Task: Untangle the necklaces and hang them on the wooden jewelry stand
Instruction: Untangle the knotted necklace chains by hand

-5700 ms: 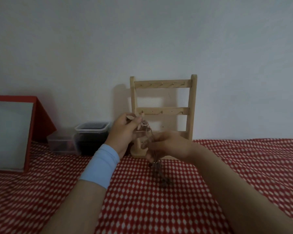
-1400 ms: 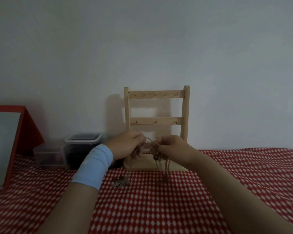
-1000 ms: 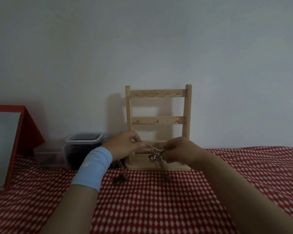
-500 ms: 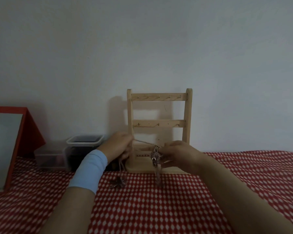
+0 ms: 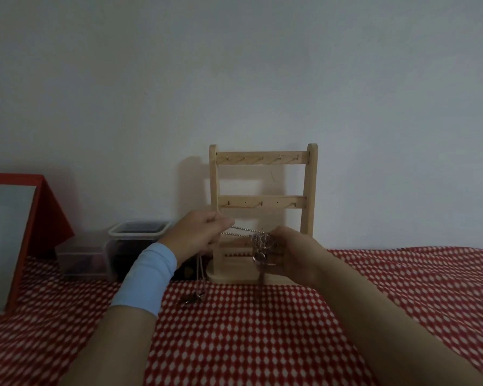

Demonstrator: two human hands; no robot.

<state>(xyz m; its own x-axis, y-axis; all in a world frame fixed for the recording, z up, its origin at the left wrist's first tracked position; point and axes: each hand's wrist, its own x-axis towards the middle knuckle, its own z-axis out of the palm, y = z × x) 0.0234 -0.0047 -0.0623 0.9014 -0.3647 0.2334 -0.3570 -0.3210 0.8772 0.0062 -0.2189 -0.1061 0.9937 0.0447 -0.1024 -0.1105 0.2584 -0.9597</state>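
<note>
Necklaces (image 5: 258,242) taut btwn left hand (image 5: 198,232) & right hand (image 5: 292,253) — both pinching.

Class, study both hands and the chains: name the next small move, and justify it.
Probably pull the left hand gently leftward, easing its chain out of the tangled cluster pinched by the right hand. The chain runs taut between the hands, the cluster looks bunched, and the wooden stand holds nothing.

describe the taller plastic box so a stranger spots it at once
On the red checked cloth, look left of the wooden stand by the wall. Of two plastic boxes there, it is the taller box nearer the stand, white-rimmed and dark inside, unlike the lower clear box.
</note>
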